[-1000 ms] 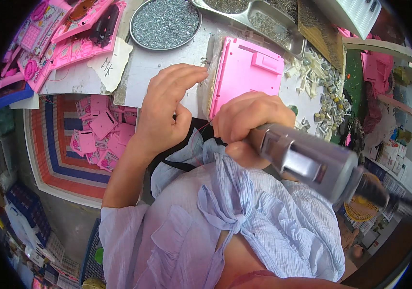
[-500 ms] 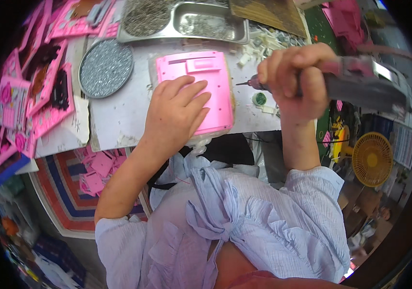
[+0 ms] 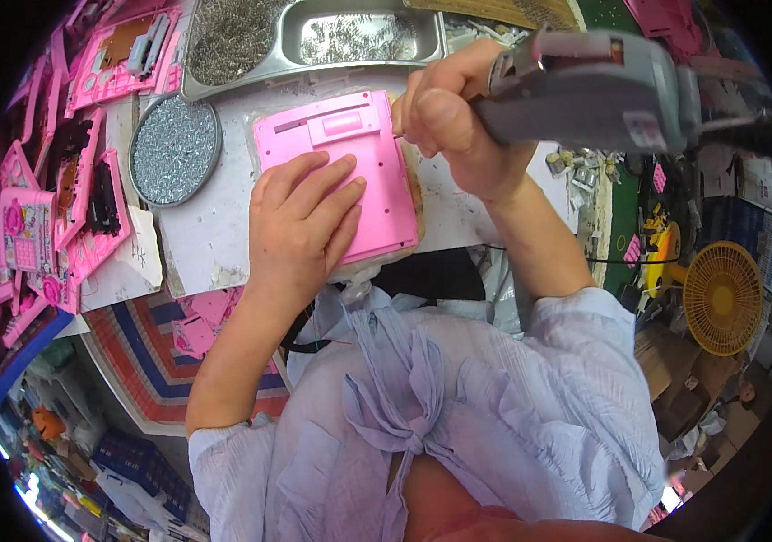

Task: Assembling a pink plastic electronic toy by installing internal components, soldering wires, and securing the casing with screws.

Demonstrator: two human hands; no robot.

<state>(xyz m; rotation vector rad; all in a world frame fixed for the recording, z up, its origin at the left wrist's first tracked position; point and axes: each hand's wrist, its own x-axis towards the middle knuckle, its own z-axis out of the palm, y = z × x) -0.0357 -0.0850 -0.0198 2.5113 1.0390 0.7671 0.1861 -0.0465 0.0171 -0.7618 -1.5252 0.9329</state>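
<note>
Two bare-handed grips are at work on one pink case (image 3: pixel 379 200), which lies flat on plastic wrap (image 3: pixel 357 287) at the near side of the table (image 3: pixel 210 237). We find the left grip (image 3: pixel 300 215) spread, fingers laid over the case's left half and pinching nothing; we judge that this pressure keeps the case from sliding or turning. We find the right grip (image 3: pixel 458 119) closed around the front end of a grey driver (image 3: pixel 589 98), whose body extends off to the right, a hold we take to favour control of the tip. The fingers hide that tip near the case's far right corner; we cannot tell whether it touches. We record the case as smooth and roughly rectangular, with small dark holes, a raised block and a narrow slot toward its far end. Beyond stand a dish (image 3: pixel 217 164) of silvery screws and a divided steel tray (image 3: pixel 359 64) of metal parts, both, we judge, within easy reach.
</note>
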